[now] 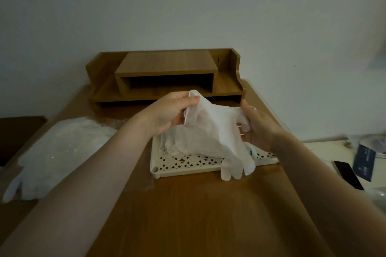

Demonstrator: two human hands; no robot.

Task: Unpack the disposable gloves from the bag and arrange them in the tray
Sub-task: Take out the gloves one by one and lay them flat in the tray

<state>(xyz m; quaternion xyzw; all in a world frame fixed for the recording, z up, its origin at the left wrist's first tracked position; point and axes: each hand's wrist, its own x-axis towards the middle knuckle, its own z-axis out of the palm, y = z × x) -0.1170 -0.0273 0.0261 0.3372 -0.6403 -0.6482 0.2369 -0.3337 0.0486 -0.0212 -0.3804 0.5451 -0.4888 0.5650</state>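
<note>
Both hands' fingers pinch a thin, crinkly white glove (211,129) w/ limp fingertips over perforated cream tray (188,170)

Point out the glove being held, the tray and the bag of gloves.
glove (211,131): head view, on its palm, between the hands.
tray (188,170): head view, on its near rim.
bag of gloves (60,152): head view, on its middle, left on the table.

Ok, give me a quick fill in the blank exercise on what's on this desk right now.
1. Both hands hold a white ____ above the tray.
2. The bag of gloves lies to the ____ of the tray.
3. The black phone lies to the tray's ____.
4. The desk shelf is made of ____.

Missing words: glove; left; right; wood
</note>
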